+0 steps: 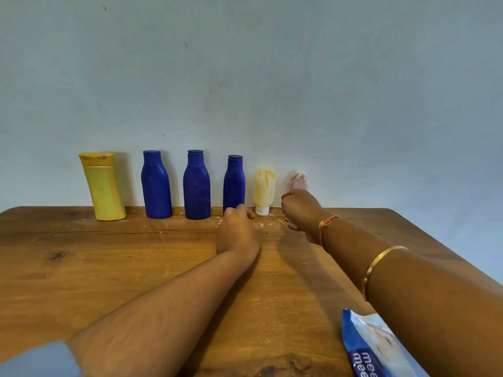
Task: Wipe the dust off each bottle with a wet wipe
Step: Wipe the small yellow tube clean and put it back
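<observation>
Risk: the pale yellow plastic tube [264, 189] could get knocked over, since the small pink plastic tube [298, 180] just beside it, right of centre, is gripped by the right hand [302, 210]. Left hand [236, 232] is curled mid-frame; whether anything's held can't be told.

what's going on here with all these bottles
A person works at a wooden table where bottles and tubes stand in a row along the wall. The right hand grips the pink tube at the row's right end. The left hand sits low in front of the smallest blue bottle; whether it holds anything is unclear. A wet wipe pack lies by the right forearm.
</observation>
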`<state>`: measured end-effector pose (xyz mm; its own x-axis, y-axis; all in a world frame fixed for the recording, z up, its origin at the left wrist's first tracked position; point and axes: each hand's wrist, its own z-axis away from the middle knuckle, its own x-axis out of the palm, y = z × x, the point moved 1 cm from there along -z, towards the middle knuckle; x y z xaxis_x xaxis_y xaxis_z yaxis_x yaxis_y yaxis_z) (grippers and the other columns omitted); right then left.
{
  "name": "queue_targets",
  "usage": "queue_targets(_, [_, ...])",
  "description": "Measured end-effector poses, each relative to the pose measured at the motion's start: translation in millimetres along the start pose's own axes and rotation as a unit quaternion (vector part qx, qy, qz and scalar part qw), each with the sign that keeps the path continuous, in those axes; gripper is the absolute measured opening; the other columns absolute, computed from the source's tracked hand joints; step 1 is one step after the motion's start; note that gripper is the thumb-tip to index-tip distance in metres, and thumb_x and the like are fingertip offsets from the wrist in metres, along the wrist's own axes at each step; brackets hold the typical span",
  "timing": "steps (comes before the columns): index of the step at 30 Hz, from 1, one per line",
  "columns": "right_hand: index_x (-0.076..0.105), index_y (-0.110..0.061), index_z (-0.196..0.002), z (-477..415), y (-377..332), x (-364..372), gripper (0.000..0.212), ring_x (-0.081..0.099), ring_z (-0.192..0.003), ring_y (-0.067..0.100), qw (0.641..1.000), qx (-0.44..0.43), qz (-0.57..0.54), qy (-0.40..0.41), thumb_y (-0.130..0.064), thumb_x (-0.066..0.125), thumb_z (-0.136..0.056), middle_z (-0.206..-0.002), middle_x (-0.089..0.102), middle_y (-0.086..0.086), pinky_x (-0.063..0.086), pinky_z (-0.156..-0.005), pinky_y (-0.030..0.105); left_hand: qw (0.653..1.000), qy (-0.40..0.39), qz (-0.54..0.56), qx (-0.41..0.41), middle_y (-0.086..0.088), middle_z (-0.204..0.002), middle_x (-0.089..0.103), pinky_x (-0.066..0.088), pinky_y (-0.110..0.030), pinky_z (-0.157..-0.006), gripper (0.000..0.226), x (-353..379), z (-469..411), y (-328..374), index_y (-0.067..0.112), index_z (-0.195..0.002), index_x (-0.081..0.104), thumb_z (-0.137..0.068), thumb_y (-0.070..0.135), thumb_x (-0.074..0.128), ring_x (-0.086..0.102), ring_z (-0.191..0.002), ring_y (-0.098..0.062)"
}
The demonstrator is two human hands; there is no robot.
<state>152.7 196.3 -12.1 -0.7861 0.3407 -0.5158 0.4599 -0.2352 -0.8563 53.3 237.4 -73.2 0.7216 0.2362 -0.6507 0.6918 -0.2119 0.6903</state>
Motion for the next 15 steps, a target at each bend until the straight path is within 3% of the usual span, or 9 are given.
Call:
queue_targets(3, [0.057, 0.002, -0.105, -2, 9, -6, 0.022, 0.053, -0.090, 0.027, 1.000, 0.001, 0.000, 0.007, -0.005, 0.042, -0.091, -0.094, 0.054, 0.014, 0.048, -0.094, 0.043, 0.994, -0.063, -0.053, 0.076, 0.001, -0.124, 0.055, 0.040, -0.031, -0.092, 0.028, 13, -1, 7, 0.027, -0.115, 0.060, -0.087, 0.033, 0.061, 0.048, -0.114, -0.020])
queue_targets(6, [0.060, 0.003, -0.103, -8, 19, -9, 0.023, 0.051, -0.078, 0.022, 1.000, 0.008, -0.003, 0.005, -0.007, 0.042, -0.091, -0.091, 0.056, 0.015, 0.051, -0.081, 0.037, 0.980, -0.136, -0.102, 0.108, -0.002, -0.138, 0.044, 0.034, -0.040, -0.102, 0.038, 23, -5, 13, 0.034, -0.130, 0.050, -0.093, 0.041, 0.047, 0.037, -0.125, -0.027])
queue_targets(10, [0.061, 0.003, -0.106, -17, 28, -6, 0.027, 0.050, -0.070, 0.020, 1.000, 0.013, -0.002, -0.007, -0.006, 0.041, -0.090, -0.094, 0.060, 0.017, 0.045, -0.066, 0.030, 0.957, -0.185, -0.201, 0.100, -0.013, -0.145, 0.030, 0.029, -0.045, -0.104, 0.044, 35, -15, 15, 0.040, -0.140, 0.034, -0.096, 0.047, 0.033, 0.031, -0.128, -0.034])
queue_targets(15, [0.060, 0.001, -0.108, -26, 34, -6, 0.026, 0.053, -0.083, 0.024, 1.000, 0.017, -0.007, -0.010, -0.009, 0.042, -0.091, -0.101, 0.060, 0.017, 0.050, -0.079, 0.035, 0.951, -0.187, -0.231, 0.089, -0.014, -0.150, 0.023, 0.023, -0.046, -0.104, 0.049, 45, -24, 16, 0.035, -0.144, 0.023, -0.097, 0.047, 0.026, 0.027, -0.130, -0.034])
